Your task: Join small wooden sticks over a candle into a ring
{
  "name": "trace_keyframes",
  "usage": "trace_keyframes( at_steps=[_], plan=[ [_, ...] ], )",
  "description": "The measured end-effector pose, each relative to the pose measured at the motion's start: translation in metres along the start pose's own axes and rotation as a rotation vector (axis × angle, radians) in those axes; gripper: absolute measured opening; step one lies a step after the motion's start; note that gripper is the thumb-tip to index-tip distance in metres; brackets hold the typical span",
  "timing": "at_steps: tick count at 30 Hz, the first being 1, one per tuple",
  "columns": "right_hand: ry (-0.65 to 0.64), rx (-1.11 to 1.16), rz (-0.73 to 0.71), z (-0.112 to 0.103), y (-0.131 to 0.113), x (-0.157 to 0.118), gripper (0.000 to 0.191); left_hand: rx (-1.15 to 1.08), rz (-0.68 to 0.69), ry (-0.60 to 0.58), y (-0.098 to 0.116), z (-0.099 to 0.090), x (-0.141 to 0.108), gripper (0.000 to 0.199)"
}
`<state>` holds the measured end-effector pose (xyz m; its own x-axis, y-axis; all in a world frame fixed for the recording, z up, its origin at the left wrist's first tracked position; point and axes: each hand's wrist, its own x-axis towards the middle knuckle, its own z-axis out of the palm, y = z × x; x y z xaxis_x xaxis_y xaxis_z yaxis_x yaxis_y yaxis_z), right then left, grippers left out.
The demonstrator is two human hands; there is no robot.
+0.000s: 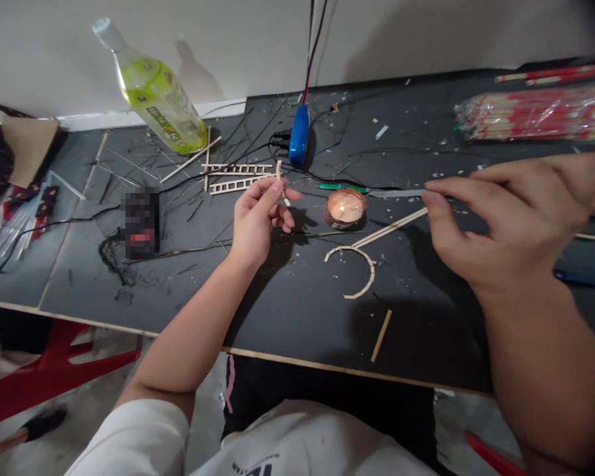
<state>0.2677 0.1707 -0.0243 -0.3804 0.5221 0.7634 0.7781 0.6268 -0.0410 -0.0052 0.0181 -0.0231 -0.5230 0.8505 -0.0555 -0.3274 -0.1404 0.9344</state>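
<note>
My left hand (260,221) pinches a short pale wooden stick (279,169) upright between thumb and fingers. My right hand (510,218) grips the end of a translucent glue stick (396,194) with thumb and forefinger. The glue stick's far end reaches to the rim of a lit candle (346,210) in a round copper-coloured cup. Below the candle lies a curved piece made of short wooden bits (373,271), with two thin sticks (389,228) meeting its upper edge. Two small wooden ladder-shaped pieces (238,183) lie behind my left hand.
A green drink bottle (161,99) stands at the back left. A blue charger hub (299,134) with black cables sits behind the candle. Bagged red-and-cream sticks (535,116) lie at the right. One loose stick (381,336) is near the front edge. A dark pixelated device (139,225) lies left.
</note>
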Motion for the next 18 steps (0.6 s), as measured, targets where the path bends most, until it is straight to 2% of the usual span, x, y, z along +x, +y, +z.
trace_keyframes(
  at_steps=[3,6,11,12,15,18],
  plan=[
    [0.032,0.054,-0.146,0.001,-0.005,0.001,0.035,0.004,0.008,-0.001,0.0,0.001,-0.001,0.021],
    [0.014,0.108,-0.188,-0.007,-0.014,0.003,0.022,0.022,-0.003,-0.002,0.0,0.002,-0.002,0.022],
    [-0.151,0.099,-0.186,-0.019,-0.021,0.003,0.02,0.051,-0.012,0.0,0.0,0.003,-0.002,0.024],
    [-0.13,0.102,-0.186,-0.019,-0.02,0.003,0.021,0.056,-0.013,0.004,0.0,0.003,-0.002,0.024],
    [0.043,0.091,-0.202,-0.017,-0.012,0.005,0.018,0.059,-0.02,0.008,0.0,0.004,-0.002,0.025],
    [0.035,0.017,-0.191,-0.018,-0.006,0.01,0.019,0.048,-0.022,-0.005,0.001,0.004,-0.002,0.023]
  ],
)
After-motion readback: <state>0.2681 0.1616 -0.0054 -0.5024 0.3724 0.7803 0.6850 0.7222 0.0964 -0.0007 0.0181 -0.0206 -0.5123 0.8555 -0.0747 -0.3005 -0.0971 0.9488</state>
